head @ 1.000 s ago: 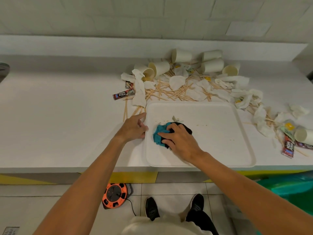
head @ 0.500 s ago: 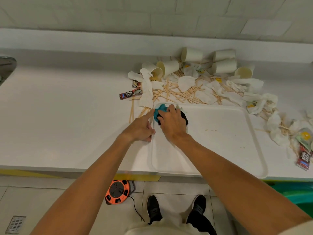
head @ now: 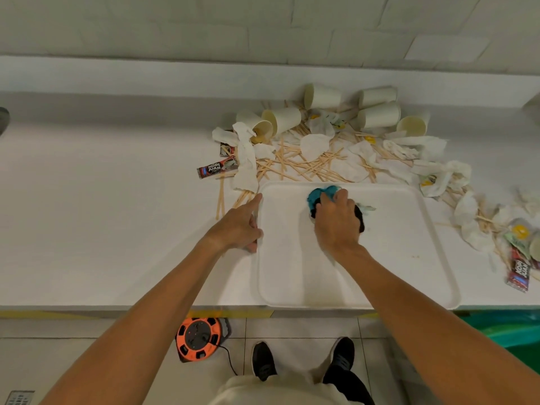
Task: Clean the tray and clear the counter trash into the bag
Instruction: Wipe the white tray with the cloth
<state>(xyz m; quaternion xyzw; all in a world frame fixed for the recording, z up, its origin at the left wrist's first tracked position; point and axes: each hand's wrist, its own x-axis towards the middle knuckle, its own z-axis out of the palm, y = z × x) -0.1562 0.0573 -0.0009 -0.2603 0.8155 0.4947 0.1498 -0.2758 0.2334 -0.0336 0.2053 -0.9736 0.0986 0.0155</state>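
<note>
Head view: right hand (head: pixel 336 226) bunches soft teal-black cloth (head: pixel 318 195) at far-middle of white tray (head: pixel 409 258) on counter (head: pixel 102 214), left hand (head: pixel 236 229) fingers loosely straight against its left rim; tray likely light, stiff, slick, so brace by rim.

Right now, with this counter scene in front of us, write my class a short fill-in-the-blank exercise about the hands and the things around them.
1. The right hand presses a teal and black ____ onto the white tray.
2. The left hand rests against the tray's ____ edge.
3. On the floor below the counter sits an ____ cable reel.
Missing words: cloth, left, orange.
</note>
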